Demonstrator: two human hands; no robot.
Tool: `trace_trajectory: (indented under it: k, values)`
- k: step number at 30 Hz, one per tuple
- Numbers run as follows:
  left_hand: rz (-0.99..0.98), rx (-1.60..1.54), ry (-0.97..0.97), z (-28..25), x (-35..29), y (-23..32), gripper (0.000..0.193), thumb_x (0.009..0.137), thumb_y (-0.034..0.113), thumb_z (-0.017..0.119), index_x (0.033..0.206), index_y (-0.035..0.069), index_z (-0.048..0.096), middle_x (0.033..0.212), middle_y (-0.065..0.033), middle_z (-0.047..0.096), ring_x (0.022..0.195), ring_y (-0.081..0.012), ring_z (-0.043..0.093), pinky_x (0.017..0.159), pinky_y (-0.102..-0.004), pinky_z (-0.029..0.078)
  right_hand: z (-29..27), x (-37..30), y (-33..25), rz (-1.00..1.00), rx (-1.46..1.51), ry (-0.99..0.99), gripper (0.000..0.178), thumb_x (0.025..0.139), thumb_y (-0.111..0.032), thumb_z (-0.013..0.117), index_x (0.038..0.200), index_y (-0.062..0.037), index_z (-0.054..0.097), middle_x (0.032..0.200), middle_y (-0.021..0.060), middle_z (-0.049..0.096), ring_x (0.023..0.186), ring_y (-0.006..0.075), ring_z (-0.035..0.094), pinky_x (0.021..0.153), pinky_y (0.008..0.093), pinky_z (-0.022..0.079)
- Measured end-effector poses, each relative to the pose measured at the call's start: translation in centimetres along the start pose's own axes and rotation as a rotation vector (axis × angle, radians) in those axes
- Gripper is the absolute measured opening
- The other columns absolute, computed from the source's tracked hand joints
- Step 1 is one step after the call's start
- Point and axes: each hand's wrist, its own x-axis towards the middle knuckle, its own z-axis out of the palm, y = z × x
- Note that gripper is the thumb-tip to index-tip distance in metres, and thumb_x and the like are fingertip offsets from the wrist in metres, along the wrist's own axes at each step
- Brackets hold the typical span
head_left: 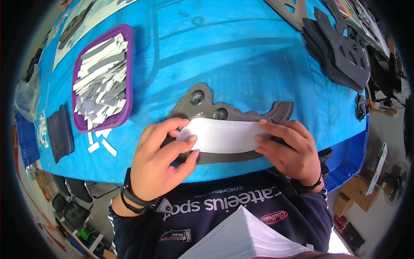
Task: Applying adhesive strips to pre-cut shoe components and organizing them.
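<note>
A wide white strip (226,136), slightly curved, lies over a dark grey shaped piece (246,115) at the table's near edge. The grey piece looks like shoe or bag material and has two round black studs (197,97) on its far left part. My left hand (159,151) pinches the strip's left end between thumb and fingers. At the other end my right hand (288,144) grips the strip with its thumb and fingertips. Part of the grey piece is hidden under the strip and my fingers.
A purple basket (130,77) full of white and grey strips stands to the left, with loose white strips (108,146) beside it. Farther left lies a dark stack (60,134). Several grey cut pieces (340,56) are piled at far right. A blue bin (347,157) sits below the table's right edge.
</note>
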Motion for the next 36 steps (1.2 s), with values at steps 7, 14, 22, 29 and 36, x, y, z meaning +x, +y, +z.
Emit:
trace_trajectory:
  k: [7,14,22,29,36]
  values:
    - [0.039,-0.019,0.033,0.1,-0.2,-0.4,0.023,0.057,0.003,0.070,0.078,0.003,0.060,0.098,-0.0077,0.055,0.073,-0.0200,0.053,0.066,-0.0318,0.043,0.4,0.0,-1.0,-0.015,-0.112,0.014,0.027,0.060,-0.007,0.071,0.085,-0.0009,0.064,0.099,0.0081,0.059,0.072,0.0220,0.054,0.063,0.0296,0.048]
    - [0.158,0.228,0.144,1.3,-1.1,0.8,0.022,0.066,0.005,0.065,0.087,-0.001,0.059,0.105,-0.0124,0.051,0.092,-0.0279,0.051,0.078,-0.0373,0.042,1.7,0.6,-4.8,0.038,-0.217,-0.134,0.056,0.060,-0.029,0.072,0.103,0.0037,0.057,0.117,0.0099,0.050,0.098,0.0246,0.047,0.086,0.0362,0.041]
    - [0.217,0.325,-0.122,2.4,-2.3,2.0,0.080,0.057,0.022,0.075,0.121,-0.009,0.038,0.126,-0.0199,0.039,0.114,-0.0341,0.039,0.096,-0.0391,0.035,5.8,1.6,-5.4,-0.115,-0.582,0.008,0.043,0.069,-0.010,0.050,0.106,0.0116,0.054,0.113,0.0198,0.051,0.096,0.0261,0.049,0.087,0.0327,0.042]
    - [0.218,0.397,-0.176,2.2,-2.4,2.1,0.082,0.052,0.016,0.074,0.121,-0.008,0.038,0.126,-0.0204,0.040,0.113,-0.0332,0.041,0.096,-0.0380,0.036,5.1,1.1,-5.6,-0.116,-0.583,-0.015,0.043,0.070,-0.008,0.050,0.109,0.0112,0.052,0.113,0.0201,0.052,0.095,0.0263,0.051,0.088,0.0327,0.042]
    - [0.161,0.424,0.033,1.7,-4.2,0.6,0.082,0.055,0.021,0.076,0.125,-0.002,0.039,0.127,-0.0169,0.044,0.120,-0.0314,0.040,0.094,-0.0389,0.038,1.8,-1.0,-5.4,0.138,-0.517,-0.141,0.079,0.059,-0.030,0.074,0.120,0.0083,0.042,0.123,0.0218,0.047,0.117,0.0318,0.043,0.099,0.0389,0.034]
